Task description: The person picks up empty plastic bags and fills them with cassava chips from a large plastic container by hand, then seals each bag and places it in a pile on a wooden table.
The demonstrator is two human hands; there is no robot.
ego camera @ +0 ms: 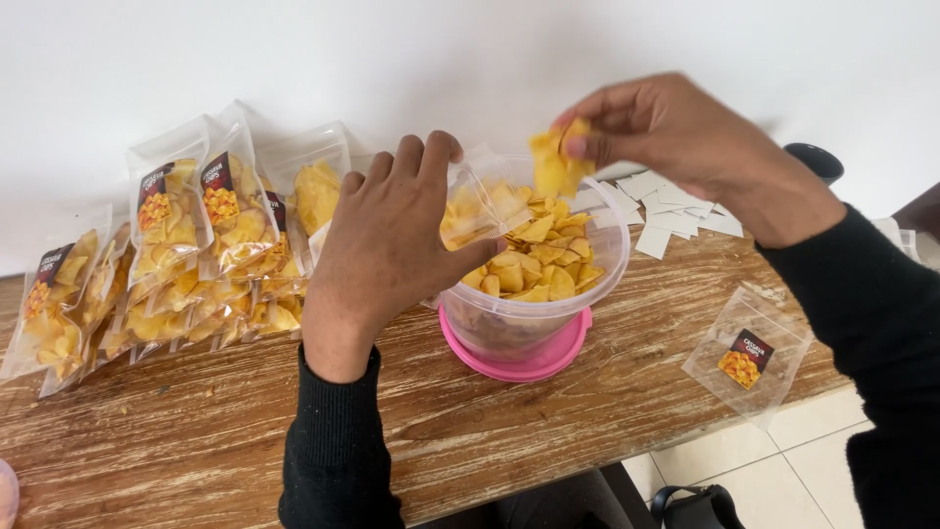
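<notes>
Filled chip packets [176, 255] were stacked at nine o'clock on the wooden table [607, 392]. A clear pouch [477, 201] (partly filled) was gripped by the left hand [387, 240] over the plastic tub [534, 313], which stood at the centre on its pink lid [519, 364]. Yellow chips [556, 162] were pinched in the right hand [666, 132] at one o'clock. An empty pouch [746, 355] lay at four o'clock.
</notes>
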